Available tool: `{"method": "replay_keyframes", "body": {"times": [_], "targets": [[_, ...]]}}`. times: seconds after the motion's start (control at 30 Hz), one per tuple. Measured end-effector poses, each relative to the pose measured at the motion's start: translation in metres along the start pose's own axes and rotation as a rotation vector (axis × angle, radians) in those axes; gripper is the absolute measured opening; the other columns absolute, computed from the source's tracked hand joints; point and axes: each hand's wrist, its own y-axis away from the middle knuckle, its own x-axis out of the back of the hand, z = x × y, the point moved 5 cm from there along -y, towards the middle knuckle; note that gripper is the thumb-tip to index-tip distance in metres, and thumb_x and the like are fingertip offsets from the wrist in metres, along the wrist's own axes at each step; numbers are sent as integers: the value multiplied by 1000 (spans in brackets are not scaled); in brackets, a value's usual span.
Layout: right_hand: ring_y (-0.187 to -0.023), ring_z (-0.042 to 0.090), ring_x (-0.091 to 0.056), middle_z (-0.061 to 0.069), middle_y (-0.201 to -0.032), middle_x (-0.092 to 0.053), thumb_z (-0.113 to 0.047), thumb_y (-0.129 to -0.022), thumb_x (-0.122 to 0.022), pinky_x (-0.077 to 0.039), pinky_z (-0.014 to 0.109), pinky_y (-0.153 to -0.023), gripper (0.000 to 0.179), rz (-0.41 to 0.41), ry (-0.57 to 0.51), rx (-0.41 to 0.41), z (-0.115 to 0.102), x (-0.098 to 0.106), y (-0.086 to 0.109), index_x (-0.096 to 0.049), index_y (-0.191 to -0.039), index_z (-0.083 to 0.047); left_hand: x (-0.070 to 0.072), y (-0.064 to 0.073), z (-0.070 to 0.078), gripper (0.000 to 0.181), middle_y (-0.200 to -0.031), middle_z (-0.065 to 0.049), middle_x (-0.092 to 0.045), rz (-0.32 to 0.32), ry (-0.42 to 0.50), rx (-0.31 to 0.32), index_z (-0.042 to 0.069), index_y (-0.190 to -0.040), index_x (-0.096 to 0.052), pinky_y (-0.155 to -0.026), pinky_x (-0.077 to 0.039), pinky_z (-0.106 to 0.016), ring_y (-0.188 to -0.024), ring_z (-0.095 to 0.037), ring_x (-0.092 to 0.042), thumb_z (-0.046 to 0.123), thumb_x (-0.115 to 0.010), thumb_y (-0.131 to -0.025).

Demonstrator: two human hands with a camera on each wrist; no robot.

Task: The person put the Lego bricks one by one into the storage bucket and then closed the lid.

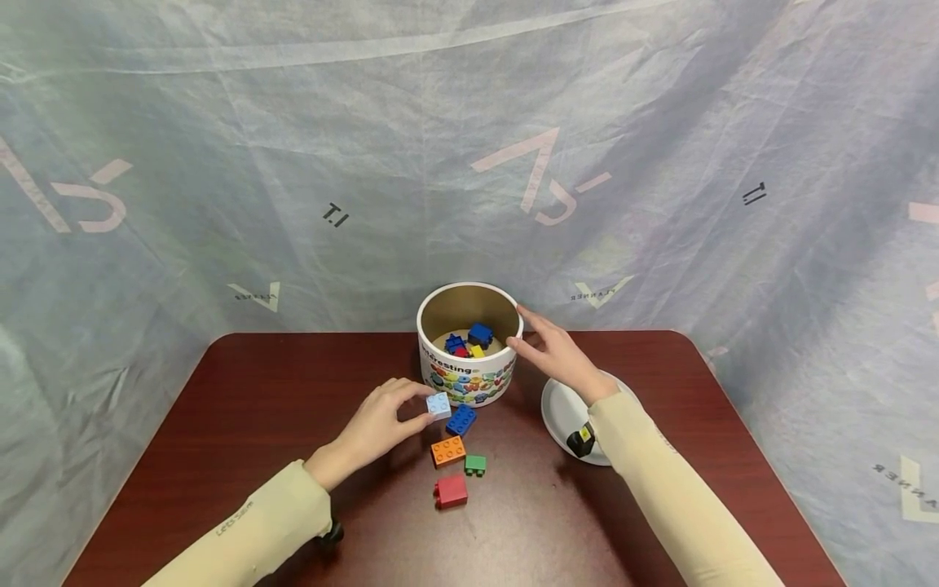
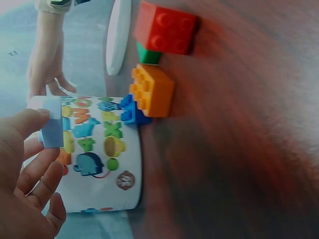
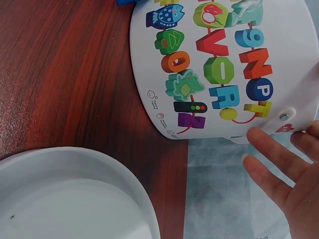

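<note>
Between thumb and fingers, my left hand (image 1: 377,424) pinches a light blue toy brick (image 1: 438,405) just in front of a round white bucket (image 1: 469,383) with printed letters and pictures. The left wrist view shows the same pale brick (image 2: 52,123) from its side, in front of the bucket wall. My right hand (image 1: 553,350) touches the bucket's right rim, its fingers fairly straight. Inside the bucket lie several bricks, among them a blue brick (image 1: 480,334). On the table near the left hand are a blue brick (image 1: 461,420), an orange brick (image 1: 448,451), a green brick (image 1: 475,465) and a red brick (image 1: 451,492).
A white plate or shallow dish (image 1: 561,412) stands right of the bucket, partly under the right forearm. The dark red wooden table (image 1: 242,424) ends at a grey cloth curtain (image 1: 381,163) behind it.
</note>
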Motion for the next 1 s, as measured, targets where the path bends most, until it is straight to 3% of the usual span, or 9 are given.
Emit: {"method": "replay_keyframes", "body": {"times": [0.13,0.63,0.8,1.0], "targets": [[-113,29,-69,19,-146,-56,-45,-103,-65,-58,48,-95,77,-1,1,0,0,0,0,-30,-166,-17,6,-5,7,36,-113,-3,-71,8,33,-29,16,-125,-73,-86,-57,-46,-100,-23,-62,26,-83,-91],[-114,28,-69,20,-147,-55,-43,-102,-65,-58,48,-96,77,0,2,2,-1,0,0,-31,-166,-16,25,-26,29,37,-107,-1,-70,61,8,-121,12,-124,-74,-82,-56,-40,-95,-18,-61,22,-84,-90],[-114,29,-69,20,-149,-54,-43,-102,-66,-57,48,-96,77,-1,-2,6,-1,0,0,-31,-165,-15,30,-34,33,37,-107,-4,-70,71,11,-136,12,-124,-74,-82,-55,-42,-94,-15,-59,21,-84,-90],[-114,29,-69,20,-149,-54,-43,-103,-65,-58,48,-95,77,1,-3,11,0,-1,1,-30,-166,-16,35,-48,32,36,-112,-7,-70,76,7,-140,11,-125,-73,-84,-55,-45,-98,-23,-60,24,-82,-92]]}}
